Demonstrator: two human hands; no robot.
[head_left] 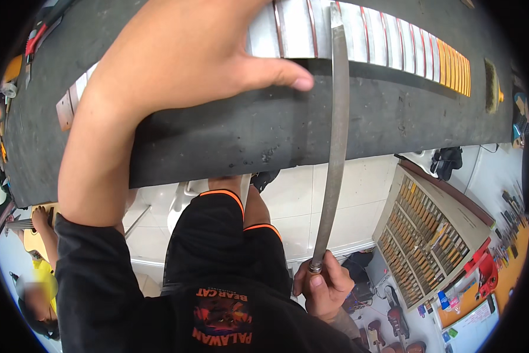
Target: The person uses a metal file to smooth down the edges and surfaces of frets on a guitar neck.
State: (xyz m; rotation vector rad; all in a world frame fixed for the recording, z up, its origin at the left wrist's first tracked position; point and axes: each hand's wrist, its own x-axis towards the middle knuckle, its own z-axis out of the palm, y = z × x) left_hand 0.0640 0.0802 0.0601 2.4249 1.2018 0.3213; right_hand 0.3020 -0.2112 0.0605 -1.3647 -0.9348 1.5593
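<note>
A long, narrow strip that looks like a guitar fretboard (388, 38) lies across the dark bench; pale silvery tape covers it between its crosswise frets, with yellow tape at the right end. My left hand (200, 56) spreads over its left part, thumb stretched out; the other fingers run past the upper edge of the head view. Low in the picture, my right hand (326, 288) grips the handle end of a long grey metal file (337, 126). The file's far end rests on or just above the taped strip, right of my left thumb.
The dark bench mat (229, 141) ends in front of my body. A brush (491, 85) lies at its right end. On the right stands a slotted rack of wooden-handled tools (423, 229). At lower left, a person in yellow (44, 282) holds a guitar (35, 244).
</note>
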